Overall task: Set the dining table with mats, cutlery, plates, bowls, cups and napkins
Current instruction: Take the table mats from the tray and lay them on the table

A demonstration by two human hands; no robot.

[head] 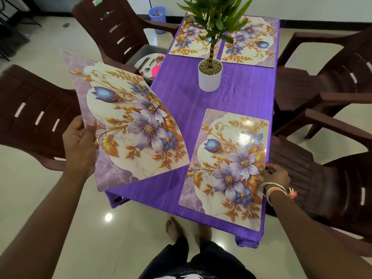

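Note:
A purple table (237,97) carries three floral mats: two at the far end (187,37) (251,43) and one at the near right (227,170). My right hand (274,174) rests on that near mat's right edge, fingers curled against it. My left hand (80,143) grips a fourth floral mat (128,121) by its left edge, thumb on top. This mat hangs tilted above the table's near left corner and sticks out over the floor.
A white pot with a green plant (210,74) stands mid-table. Dark brown chairs surround the table; the far left one (112,31) bears a tray with plate and cutlery (148,62). A blue bin (158,20) stands on the floor behind. My bare feet (173,228) are near the table's front edge.

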